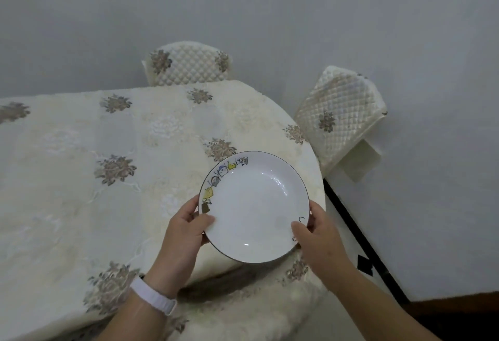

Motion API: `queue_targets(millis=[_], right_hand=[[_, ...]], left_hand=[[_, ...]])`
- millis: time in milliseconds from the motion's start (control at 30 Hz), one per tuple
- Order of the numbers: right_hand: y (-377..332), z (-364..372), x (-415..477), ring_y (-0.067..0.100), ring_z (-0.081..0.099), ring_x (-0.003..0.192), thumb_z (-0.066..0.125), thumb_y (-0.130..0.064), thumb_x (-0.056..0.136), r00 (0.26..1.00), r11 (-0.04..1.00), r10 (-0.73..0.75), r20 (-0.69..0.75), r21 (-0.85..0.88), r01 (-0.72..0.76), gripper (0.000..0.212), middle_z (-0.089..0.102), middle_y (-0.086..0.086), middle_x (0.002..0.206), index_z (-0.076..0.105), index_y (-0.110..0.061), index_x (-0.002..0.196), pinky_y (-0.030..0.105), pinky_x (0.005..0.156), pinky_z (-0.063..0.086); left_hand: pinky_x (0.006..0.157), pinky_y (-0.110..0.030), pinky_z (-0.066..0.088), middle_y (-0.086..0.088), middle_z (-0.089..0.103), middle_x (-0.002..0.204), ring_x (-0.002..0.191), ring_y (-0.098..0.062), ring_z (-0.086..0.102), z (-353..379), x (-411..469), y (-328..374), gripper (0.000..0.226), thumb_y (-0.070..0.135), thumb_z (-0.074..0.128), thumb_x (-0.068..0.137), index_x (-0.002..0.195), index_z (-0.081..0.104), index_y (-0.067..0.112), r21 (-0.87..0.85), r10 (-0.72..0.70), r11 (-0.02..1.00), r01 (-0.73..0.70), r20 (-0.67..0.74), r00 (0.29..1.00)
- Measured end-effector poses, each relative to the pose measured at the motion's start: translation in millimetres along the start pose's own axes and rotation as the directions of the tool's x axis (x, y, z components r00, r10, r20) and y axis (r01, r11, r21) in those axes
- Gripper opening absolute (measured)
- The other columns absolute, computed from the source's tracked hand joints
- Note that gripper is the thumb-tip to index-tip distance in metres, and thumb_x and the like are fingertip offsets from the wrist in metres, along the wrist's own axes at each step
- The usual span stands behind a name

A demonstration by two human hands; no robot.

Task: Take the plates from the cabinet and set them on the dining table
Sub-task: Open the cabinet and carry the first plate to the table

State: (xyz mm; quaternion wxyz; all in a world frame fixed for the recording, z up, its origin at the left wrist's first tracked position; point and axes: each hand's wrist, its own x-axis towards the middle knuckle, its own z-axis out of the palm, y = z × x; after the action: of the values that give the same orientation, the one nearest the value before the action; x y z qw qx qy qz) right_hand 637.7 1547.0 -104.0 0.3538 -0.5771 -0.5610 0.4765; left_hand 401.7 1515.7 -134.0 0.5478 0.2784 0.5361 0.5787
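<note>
plate (253, 207) over table (81, 151) corner | left hand (186, 228) pinches rim at 8 o'clock | right hand (317, 228) pinches rim at 4 o'clock

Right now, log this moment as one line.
step: placing | plate: held over table corner | left hand: grips left rim | right hand: grips right rim

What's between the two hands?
Head view: only the white plate, its rim gripped by the left hand and the right hand on opposite sides.
</note>
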Motion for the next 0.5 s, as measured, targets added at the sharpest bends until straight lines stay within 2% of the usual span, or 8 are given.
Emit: queue_targets(millis=[100, 200, 300, 400, 500], right_hand=[[-0.8, 15.4, 28.9, 0.018, 0.062, 0.068, 0.054, -0.013, 0.084, 0.998, 0.999, -0.002, 0.057, -0.045, 0.005, 0.036, 0.069, 0.001, 0.082, 0.062, -0.046, 0.099, 0.036, 0.063, 0.056], [3.6, 29.6, 49.0, 0.012, 0.062, 0.067, 0.054, -0.009, 0.087, 0.996, 0.997, 0.004, 0.094, -0.078, 0.004, 0.040, 0.070, -0.004, 0.080, 0.061, -0.046, 0.100, 0.029, 0.062, 0.055], [10.2, 42.5, 67.2, 0.011, 0.064, 0.068, 0.055, -0.009, 0.088, 0.990, 0.993, 0.022, 0.139, -0.114, -0.006, 0.038, 0.070, -0.009, 0.079, 0.059, -0.044, 0.105, 0.030, 0.060, 0.056], [18.1, 52.2, 85.1, 0.004, 0.065, 0.067, 0.055, -0.005, 0.089, 0.983, 0.993, 0.022, 0.182, -0.116, -0.001, 0.039, 0.071, -0.014, 0.080, 0.057, -0.039, 0.109, 0.021, 0.057, 0.054], [28.7, 57.4, 102.6, 0.007, 0.064, 0.066, 0.054, -0.004, 0.089, 0.978, 0.992, 0.036, 0.208, -0.126, -0.010, 0.040, 0.071, -0.009, 0.080, 0.058, -0.040, 0.106, 0.029, 0.059, 0.057]], left_hand=[[0.075, -0.040, 0.060, -0.003, 0.076, 0.106, 0.093, -0.026, 0.072, -11.3, 19.8, 6.2, 0.052, -0.006, 0.049, 0.087, 0.117, 0.068, 0.031, 0.016, -0.003, 1.000, 0.004, -0.058, 0.998], [0.073, -0.038, 0.060, -0.001, 0.076, 0.103, 0.091, -0.025, 0.072, -20.7, 28.1, 9.5, 0.053, -0.006, 0.050, 0.087, 0.111, 0.070, 0.036, 0.046, -0.013, 0.999, 0.018, -0.109, 0.994], [0.070, -0.036, 0.060, 0.001, 0.076, 0.103, 0.092, -0.024, 0.072, -32.1, 37.7, 9.6, 0.054, -0.007, 0.050, 0.087, 0.111, 0.070, 0.036, 0.061, -0.016, 0.998, 0.024, -0.132, 0.991], [0.063, -0.029, 0.058, 0.002, 0.077, 0.102, 0.088, -0.019, 0.073, -39.8, 50.9, 5.3, 0.056, -0.010, 0.049, 0.086, 0.107, 0.072, 0.036, 0.055, -0.040, 0.997, 0.049, -0.160, 0.986], [0.062, -0.028, 0.057, 0.003, 0.077, 0.101, 0.087, -0.018, 0.073, -42.6, 64.9, -4.5, 0.056, -0.011, 0.050, 0.085, 0.106, 0.071, 0.037, 0.046, -0.077, 0.995, 0.087, -0.182, 0.980]])
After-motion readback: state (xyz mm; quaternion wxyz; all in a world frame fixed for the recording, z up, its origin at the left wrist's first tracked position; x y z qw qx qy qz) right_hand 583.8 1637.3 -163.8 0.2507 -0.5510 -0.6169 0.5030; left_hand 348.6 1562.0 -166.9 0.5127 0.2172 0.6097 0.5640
